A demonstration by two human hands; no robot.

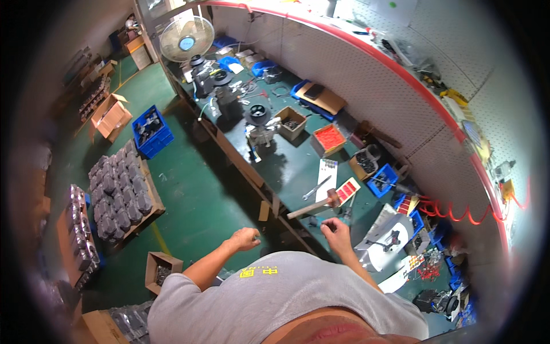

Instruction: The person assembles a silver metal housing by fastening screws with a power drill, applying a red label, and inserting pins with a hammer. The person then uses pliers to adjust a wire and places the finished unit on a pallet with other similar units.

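Observation:
My left hand (246, 239) is held over the floor beside the bench edge, its fingers curled together. Whether anything is inside it is too small to make out. Over the near edge of the bench, my right hand (337, 233) has thumb and fingers drawn together in a pinch, and what lies between them cannot be made out. Just beyond it lies a hammer (309, 208) with a wooden handle, its head against a sheet of red and yellow labels (348, 191). A metal wrench (317, 187) rests on a white paper (327, 172) farther back.
Motor-like assemblies (260, 131) stand along the bench (298, 157). Behind are a box of red parts (329, 140) and blue bins (382, 179). A red coiled hose (458, 215) hangs right. On the floor left are a blue crate (152, 132) and stacked grey housings (120, 189).

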